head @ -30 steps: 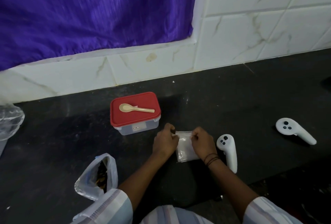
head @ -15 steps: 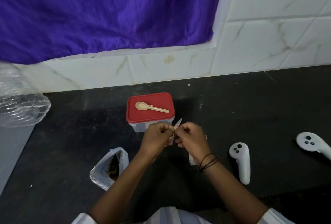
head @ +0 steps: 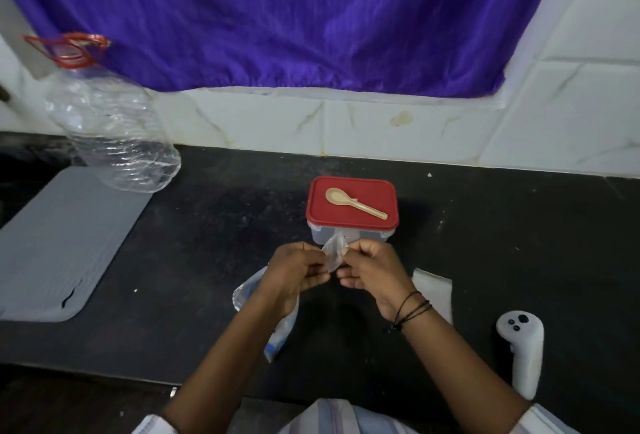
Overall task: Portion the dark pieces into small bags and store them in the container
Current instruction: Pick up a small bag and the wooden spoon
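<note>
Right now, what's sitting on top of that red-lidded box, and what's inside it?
A beige plastic spoon lies on the red lid of the container, bowl toward the left. The lid is shut, and the cloudy walls, partly hidden by the small clear bag, hide any contents.

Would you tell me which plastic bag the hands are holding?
The small clear bag, pinched between both hands before the red-lidded container; the others lie on the counter.

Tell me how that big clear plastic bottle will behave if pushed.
The clear bottle looks crumpled and seems empty, so it is probably very light and dents easily. It seems to lean against the wall, so a push would likely tip or skid it.
</note>
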A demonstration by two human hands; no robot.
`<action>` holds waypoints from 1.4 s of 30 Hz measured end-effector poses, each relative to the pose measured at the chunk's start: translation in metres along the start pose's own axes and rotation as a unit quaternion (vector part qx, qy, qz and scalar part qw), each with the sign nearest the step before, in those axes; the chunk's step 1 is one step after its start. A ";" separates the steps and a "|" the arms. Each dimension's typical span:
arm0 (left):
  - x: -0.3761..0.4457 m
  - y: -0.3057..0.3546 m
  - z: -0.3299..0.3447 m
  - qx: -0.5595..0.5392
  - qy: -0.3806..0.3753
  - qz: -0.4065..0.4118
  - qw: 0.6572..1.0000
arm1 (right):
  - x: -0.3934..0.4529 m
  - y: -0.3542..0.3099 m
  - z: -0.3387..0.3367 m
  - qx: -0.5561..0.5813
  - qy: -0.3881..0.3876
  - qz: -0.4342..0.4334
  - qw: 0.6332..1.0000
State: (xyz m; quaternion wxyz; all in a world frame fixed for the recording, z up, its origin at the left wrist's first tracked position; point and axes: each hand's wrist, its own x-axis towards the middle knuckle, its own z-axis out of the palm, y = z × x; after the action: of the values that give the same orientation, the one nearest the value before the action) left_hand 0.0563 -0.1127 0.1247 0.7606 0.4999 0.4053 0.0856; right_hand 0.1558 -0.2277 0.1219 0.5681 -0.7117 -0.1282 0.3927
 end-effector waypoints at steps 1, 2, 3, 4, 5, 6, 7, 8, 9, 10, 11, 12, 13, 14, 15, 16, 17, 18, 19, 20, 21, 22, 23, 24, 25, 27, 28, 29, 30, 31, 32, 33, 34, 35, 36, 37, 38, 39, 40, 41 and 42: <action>-0.001 -0.001 -0.002 0.027 0.029 0.020 0.999 | 0.000 0.000 0.004 -0.011 0.005 -0.006 1.000; -0.003 -0.003 -0.005 0.071 0.064 0.052 0.994 | -0.001 -0.001 0.009 -0.039 0.014 -0.021 0.999; -0.004 -0.006 -0.007 0.137 0.104 0.096 0.980 | -0.002 0.000 0.013 -0.099 0.030 -0.053 0.993; -0.007 -0.009 -0.010 0.215 0.145 0.145 0.955 | -0.003 -0.001 0.017 -0.196 0.048 -0.102 0.974; -0.010 -0.011 -0.012 0.291 0.181 0.189 0.920 | -0.005 0.000 0.021 -0.298 0.059 -0.156 0.940; -0.013 -0.012 -0.015 0.350 0.208 0.227 0.885 | -0.008 -0.001 0.025 -0.383 0.062 -0.204 0.899; -0.016 -0.012 -0.016 0.388 0.223 0.259 0.856 | -0.010 -0.001 0.030 -0.442 0.055 -0.240 0.863; -0.019 -0.011 -0.017 0.408 0.230 0.285 0.836 | -0.013 -0.002 0.035 -0.484 0.039 -0.251 0.837; -0.020 -0.010 -0.018 0.420 0.233 0.304 0.823 | -0.014 -0.003 0.040 -0.516 0.022 -0.245 0.821; -0.021 -0.009 -0.019 0.428 0.236 0.317 0.813 | -0.014 -0.004 0.044 -0.546 0.007 -0.221 0.808; -0.022 -0.008 -0.019 0.438 0.239 0.325 0.804 | -0.013 -0.006 0.048 -0.576 -0.002 -0.191 0.795; -0.023 -0.008 -0.019 0.448 0.239 0.329 0.796 | -0.013 -0.011 0.051 -0.592 -0.006 -0.165 0.789; -0.024 -0.009 -0.019 0.455 0.237 0.334 0.791 | -0.012 -0.015 0.052 -0.590 -0.005 -0.147 0.794; -0.024 -0.010 -0.021 0.457 0.234 0.339 0.789 | -0.010 -0.017 0.052 -0.571 -0.003 -0.142 0.809; -0.024 -0.010 -0.024 0.451 0.230 0.342 0.792 | -0.009 -0.018 0.050 -0.550 0.000 -0.146 0.822; -0.023 -0.010 -0.026 0.442 0.225 0.343 0.798 | -0.008 -0.019 0.049 -0.540 0.003 -0.153 0.828; -0.022 -0.009 -0.030 0.430 0.216 0.344 0.806 | -0.008 -0.020 0.048 -0.534 0.007 -0.159 0.830; -0.020 -0.008 -0.032 0.415 0.200 0.342 0.819 | -0.008 -0.020 0.047 -0.529 0.010 -0.163 0.833; -0.018 -0.009 -0.035 0.400 0.177 0.337 0.834 | -0.007 -0.021 0.046 -0.525 0.010 -0.165 0.835; -0.018 -0.009 -0.037 0.387 0.149 0.333 0.847 | -0.007 -0.023 0.045 -0.518 0.005 -0.163 0.840; -0.017 -0.011 -0.039 0.372 0.121 0.334 0.858 | -0.006 -0.024 0.044 -0.509 -0.005 -0.160 0.846; -0.016 -0.014 -0.043 0.351 0.089 0.339 0.868 | -0.006 -0.027 0.044 -0.501 -0.017 -0.155 0.851; -0.015 -0.018 -0.049 0.331 0.052 0.340 0.879 | -0.006 -0.029 0.043 -0.496 -0.031 -0.153 0.854; -0.014 -0.021 -0.055 0.322 0.009 0.336 0.885 | -0.007 -0.031 0.041 -0.492 -0.045 -0.153 0.856; -0.012 -0.023 -0.062 0.329 -0.031 0.330 0.884 | -0.007 -0.034 0.040 -0.488 -0.055 -0.155 0.857; -0.010 -0.028 -0.067 0.360 -0.076 0.325 0.871 | -0.011 -0.042 0.039 -0.488 -0.081 -0.164 0.854; -0.009 -0.029 -0.065 0.365 -0.082 0.333 0.866 | -0.013 -0.046 0.040 -0.493 -0.102 -0.169 0.847; -0.007 -0.031 -0.061 0.357 -0.080 0.342 0.866 | -0.014 -0.049 0.042 -0.499 -0.129 -0.174 0.839; -0.007 -0.032 -0.056 0.337 -0.074 0.349 0.871 | -0.016 -0.052 0.044 -0.501 -0.156 -0.177 0.833; -0.007 -0.033 -0.052 0.311 -0.063 0.354 0.880 | -0.016 -0.054 0.047 -0.499 -0.177 -0.179 0.829; -0.007 -0.033 -0.049 0.290 -0.049 0.359 0.886 | -0.014 -0.054 0.048 -0.495 -0.193 -0.182 0.827; -0.006 -0.033 -0.047 0.271 -0.035 0.364 0.890 | -0.013 -0.055 0.049 -0.483 -0.207 -0.188 0.830; -0.006 -0.032 -0.047 0.255 -0.019 0.368 0.894 | -0.012 -0.055 0.048 -0.455 -0.224 -0.192 0.840; -0.006 -0.031 -0.047 0.240 -0.002 0.373 0.896 | -0.011 -0.056 0.047 -0.406 -0.240 -0.193 0.860; -0.005 -0.029 -0.048 0.230 0.017 0.378 0.897 | -0.011 -0.059 0.044 -0.341 -0.247 -0.185 0.888; -0.005 -0.028 -0.050 0.224 0.034 0.384 0.895 | -0.009 -0.061 0.039 -0.271 -0.227 -0.175 0.919; -0.005 -0.027 -0.053 0.223 0.047 0.387 0.893 | -0.006 -0.062 0.035 -0.211 -0.179 -0.172 0.945; -0.005 -0.026 -0.055 0.222 0.056 0.389 0.892 | 0.004 -0.061 0.028 -0.187 -0.105 -0.186 0.959; -0.006 -0.025 -0.057 0.221 0.065 0.385 0.894 | 0.017 -0.058 0.018 -0.215 -0.020 -0.212 0.953; -0.006 -0.025 -0.059 0.221 0.072 0.380 0.895 | 0.033 -0.053 0.007 -0.283 0.058 -0.231 0.929; -0.006 -0.026 -0.060 0.222 0.080 0.375 0.896 | 0.048 -0.048 -0.004 -0.371 0.123 -0.234 0.890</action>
State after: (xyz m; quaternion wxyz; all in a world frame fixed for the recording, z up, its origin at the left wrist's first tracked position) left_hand 0.0029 -0.0871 0.0967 0.5063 0.7621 0.2557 0.3122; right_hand 0.2033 -0.1848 0.1459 0.3493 -0.8626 -0.3567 0.0812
